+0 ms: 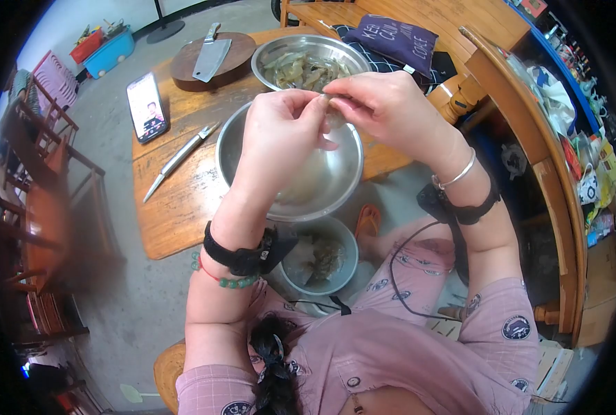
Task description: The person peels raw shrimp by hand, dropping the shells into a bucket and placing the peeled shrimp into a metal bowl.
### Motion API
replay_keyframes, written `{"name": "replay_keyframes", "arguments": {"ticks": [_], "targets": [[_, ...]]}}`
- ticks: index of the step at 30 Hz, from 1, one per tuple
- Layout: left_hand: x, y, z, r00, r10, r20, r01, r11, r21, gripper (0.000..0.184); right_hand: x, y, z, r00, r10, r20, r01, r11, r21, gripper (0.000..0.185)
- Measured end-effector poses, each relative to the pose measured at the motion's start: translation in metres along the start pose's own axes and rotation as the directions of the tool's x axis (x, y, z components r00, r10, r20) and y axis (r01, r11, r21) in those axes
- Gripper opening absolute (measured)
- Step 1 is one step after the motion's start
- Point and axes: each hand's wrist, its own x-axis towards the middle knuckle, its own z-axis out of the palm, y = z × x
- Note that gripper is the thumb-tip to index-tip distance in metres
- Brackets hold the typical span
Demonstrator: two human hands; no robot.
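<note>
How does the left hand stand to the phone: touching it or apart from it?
Apart. The head view shows tabletop and part of the front metal bowl between the left hand and the phone.

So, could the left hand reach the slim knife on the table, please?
Probably yes: the slim knife lies uncovered beside the large basin, with nothing apparent blocking the left hand, though its grip is pinching a small piece.

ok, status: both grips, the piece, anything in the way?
Left grip, right grip: pinched together. Small translucent piece between them, above steel bowl. Slim knife lies apart, not in the way.
</note>
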Motion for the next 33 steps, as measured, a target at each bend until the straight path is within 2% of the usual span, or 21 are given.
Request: {"name": "replay_keyframes", "arguments": {"ticks": [2,5,8,11,15,17,18,20,21,23,24,26,27,29,30,32,33], "targets": [[-0.001,0.0,0.0,1.0,0.017,0.004,-0.017,0.995,0.096,0.022,0.001,-0.001,-0.002,0.997,0.003,0.083,0.0,0.999,-0.033,0.014],[-0.002,0.0,0.002,1.0,0.006,0.017,-0.008,0.993,0.114,0.021,0.0,0.002,-0.002,0.992,0.008,0.123,0.0,0.998,-0.063,0.011],[-0.002,-0.005,0.004,0.998,0.062,-0.028,-0.061,0.997,0.053,0.022,0.001,0.002,-0.003,0.997,-0.011,0.08,0.013,0.999,-0.03,0.01],[-0.002,-0.006,0.004,0.998,0.052,-0.025,-0.05,0.998,0.043,0.021,0.001,0.002,-0.007,0.992,-0.014,0.124,0.017,1.0,-0.024,0.01],[-0.004,-0.002,0.007,0.998,0.051,-0.027,-0.048,0.994,0.098,0.02,0.0,0.003,-0.007,0.99,-0.037,0.137,0.041,0.999,-0.028,0.011],[-0.005,-0.002,0.006,0.997,0.071,-0.018,-0.069,0.991,0.111,0.02,0.0,0.001,-0.01,0.974,0.123,0.189,-0.15,0.98,0.134,0.011],[-0.005,-0.002,0.006,0.997,0.072,-0.018,-0.069,0.991,0.111,0.02,-0.001,0.0,-0.01,0.974,0.123,0.189,-0.149,0.98,0.134,0.011],[-0.006,-0.001,0.008,0.995,0.103,-0.01,-0.1,0.984,0.146,0.019,-0.003,0.0,-0.012,0.88,0.362,0.309,-0.466,0.786,0.406,0.013],[-0.006,0.0,0.009,0.995,0.103,-0.009,-0.101,0.984,0.146,0.019,-0.003,0.001,-0.012,0.88,0.363,0.308,-0.466,0.786,0.406,0.013],[-0.006,0.001,0.01,0.989,0.146,-0.021,-0.142,0.982,0.121,0.018,-0.003,0.006,-0.013,0.799,0.445,0.405,-0.599,0.52,0.61,0.016],[-0.006,0.0,0.011,0.989,0.147,-0.019,-0.144,0.982,0.122,0.018,-0.004,0.007,-0.015,0.799,0.446,0.403,-0.597,0.52,0.61,0.016],[-0.004,-0.004,0.011,0.962,0.271,-0.041,-0.256,0.943,0.214,0.016,-0.005,0.01,-0.018,0.723,0.47,0.506,-0.66,0.252,0.708,0.019],[-0.004,-0.003,0.012,0.961,0.272,-0.04,-0.258,0.942,0.214,0.016,-0.007,0.013,-0.017,0.724,0.47,0.505,-0.658,0.253,0.709,0.019],[-0.007,-0.002,0.014,0.898,0.432,-0.079,-0.364,0.832,0.42,0.013,-0.014,0.021,-0.011,0.726,0.44,0.528,-0.601,0.032,0.799,0.023],[-0.006,-0.002,0.014,0.898,0.433,-0.078,-0.365,0.831,0.42,0.013,-0.016,0.023,-0.008,0.727,0.44,0.527,-0.599,0.033,0.8,0.023],[-0.005,-0.005,0.014,0.801,0.596,-0.059,-0.468,0.684,0.559,0.013,-0.02,0.026,-0.003,0.738,0.411,0.534,-0.542,-0.11,0.833,0.024],[-0.005,-0.006,0.014,0.801,0.596,-0.058,-0.469,0.684,0.559,0.013,-0.021,0.026,-0.001,0.739,0.411,0.534,-0.541,-0.11,0.834,0.024]]}}
